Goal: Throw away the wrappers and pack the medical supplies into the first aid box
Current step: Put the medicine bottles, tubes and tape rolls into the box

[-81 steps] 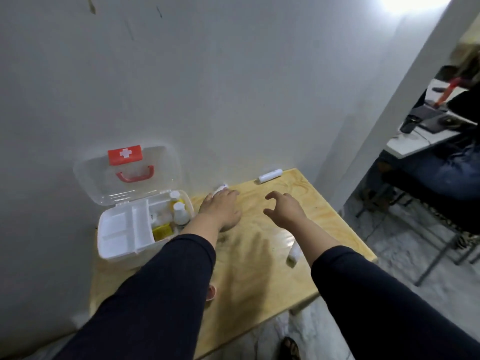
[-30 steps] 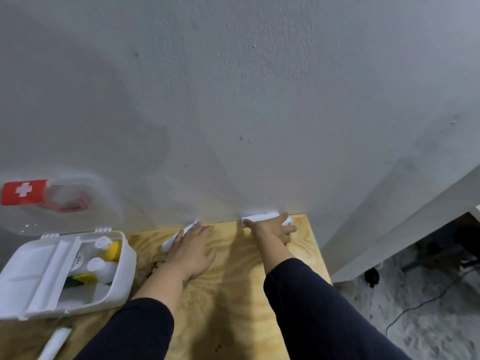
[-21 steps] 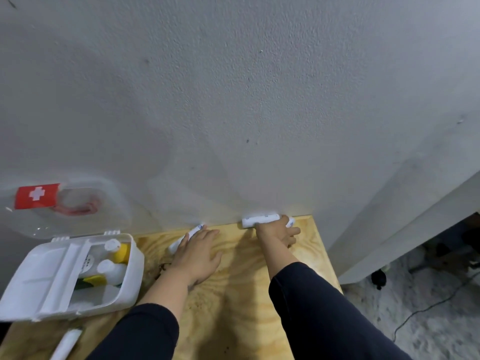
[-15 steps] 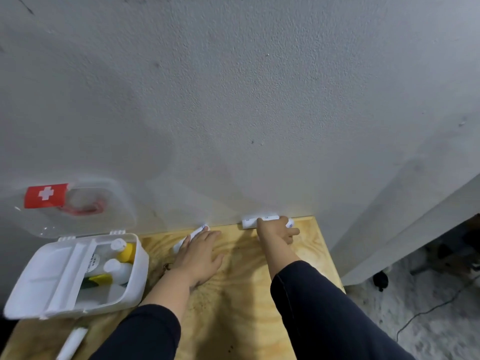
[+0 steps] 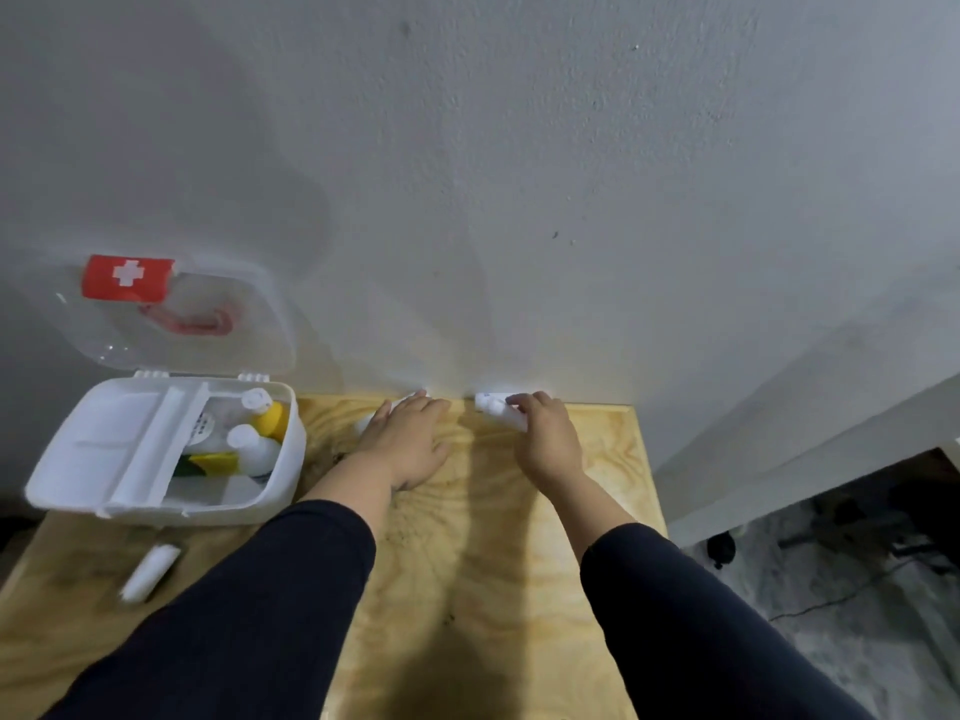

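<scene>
Our right hand (image 5: 545, 439) has its fingers (image 5: 522, 400) curled over a white roll (image 5: 493, 407) at the far edge of the table, right against the wall; the roll's free end sticks out toward nine o'clock from under the fingertips. Whether it is lifted or only pressed down, we cannot tell. Our left hand (image 5: 410, 444) lies palm down, fingers (image 5: 423, 410) held close together and flat over a second white item (image 5: 371, 420), of which only small bits peek out at the fingertips and at the thumb side; we cannot tell whether it is gripped.

Both hands sit at about twelve o'clock on the wooden table (image 5: 467, 563), near each other but apart, dark sleeves running back toward us.

At about nine o'clock from the left hand stands the first aid box (image 5: 156, 501), open, its clear lid (image 5: 156, 324) with the red cross label leaning upright against the wall (image 5: 519, 174). Its right compartment holds white bottles (image 5: 249, 449) and something yellow (image 5: 272, 420); the left tray looks bare. At seven o'clock, just in front of the box, another white roll (image 5: 148, 571) lies on the wood.
</scene>
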The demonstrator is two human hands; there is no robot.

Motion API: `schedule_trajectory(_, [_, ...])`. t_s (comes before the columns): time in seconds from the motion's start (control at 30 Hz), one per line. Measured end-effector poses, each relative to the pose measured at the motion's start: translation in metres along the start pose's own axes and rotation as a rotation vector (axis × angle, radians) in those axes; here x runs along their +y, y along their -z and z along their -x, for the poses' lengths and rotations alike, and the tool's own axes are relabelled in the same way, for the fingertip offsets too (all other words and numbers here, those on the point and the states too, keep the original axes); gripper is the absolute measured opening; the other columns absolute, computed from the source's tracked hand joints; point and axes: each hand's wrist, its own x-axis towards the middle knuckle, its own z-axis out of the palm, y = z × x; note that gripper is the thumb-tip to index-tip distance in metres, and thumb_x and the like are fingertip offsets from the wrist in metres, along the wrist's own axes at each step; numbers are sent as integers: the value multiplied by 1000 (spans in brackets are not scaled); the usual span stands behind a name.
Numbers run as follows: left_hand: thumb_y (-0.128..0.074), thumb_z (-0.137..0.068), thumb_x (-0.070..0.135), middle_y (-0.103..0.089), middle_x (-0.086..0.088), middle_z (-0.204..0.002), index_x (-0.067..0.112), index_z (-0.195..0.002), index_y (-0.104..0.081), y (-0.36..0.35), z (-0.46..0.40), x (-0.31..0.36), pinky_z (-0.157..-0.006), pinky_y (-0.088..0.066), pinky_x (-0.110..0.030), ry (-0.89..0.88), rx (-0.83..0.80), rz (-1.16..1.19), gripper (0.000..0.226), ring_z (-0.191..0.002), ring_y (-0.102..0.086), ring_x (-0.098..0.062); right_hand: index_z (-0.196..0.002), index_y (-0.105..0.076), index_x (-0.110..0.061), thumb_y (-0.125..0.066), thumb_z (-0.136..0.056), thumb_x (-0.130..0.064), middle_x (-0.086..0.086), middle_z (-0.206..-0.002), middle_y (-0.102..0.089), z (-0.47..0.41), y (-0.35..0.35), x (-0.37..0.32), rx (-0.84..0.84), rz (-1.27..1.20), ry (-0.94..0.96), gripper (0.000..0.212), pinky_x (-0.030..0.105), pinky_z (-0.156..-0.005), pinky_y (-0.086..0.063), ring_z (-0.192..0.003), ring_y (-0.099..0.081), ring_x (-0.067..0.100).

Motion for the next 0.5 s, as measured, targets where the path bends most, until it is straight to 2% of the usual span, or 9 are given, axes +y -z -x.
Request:
schedule_trajectory(0.13, [-42, -97, 34, -18, -1, -160, 21, -150, -22, 1, 1, -4, -122, -6, -39, 8, 10, -3, 58, -149, -9, -14, -126, -56, -20, -47, -75, 9, 4, -125, -50, -12, 0, 1, -100, 246, 168, 59, 34, -87, -43, -117, -44, 27])
schedule_trajectory(0.27, [-42, -97, 34, -18, 1, -160, 20, -150, -22, -1, 0, -13, -122, -8, -40, 27, 4, -1, 58, -149, -9, -14, -131, -48, -23, -53, -77, 3, 1, -136, -46, -21, -1, 2, -144, 320, 248, 61, 34, -97, -38, -126, -41, 25])
schedule_trajectory(0.37, [-42, -97, 34, -18, 1, -160, 20, -150, -22, -3, -1, -14, -122, -8, -41, 38, 8, 0, 59, -149, -8, -14, -132, -45, -25, -56, -81, -5, 1, -132, -50, -26, -2, 3, -171, 342, 263, 56, 34, -94, -39, -122, -44, 25])
schedule_trajectory(0.5, [-43, -97, 33, -17, 1, -161, 20, -150, -21, -2, -2, -12, -122, -5, -39, 45, 14, 22, 59, -149, -7, -14, -131, -47, -25, -62, -82, -26, 5, -117, -59, -27, 0, 5, -151, 345, 292, 51, 34, -91, -39, -115, -47, 29])
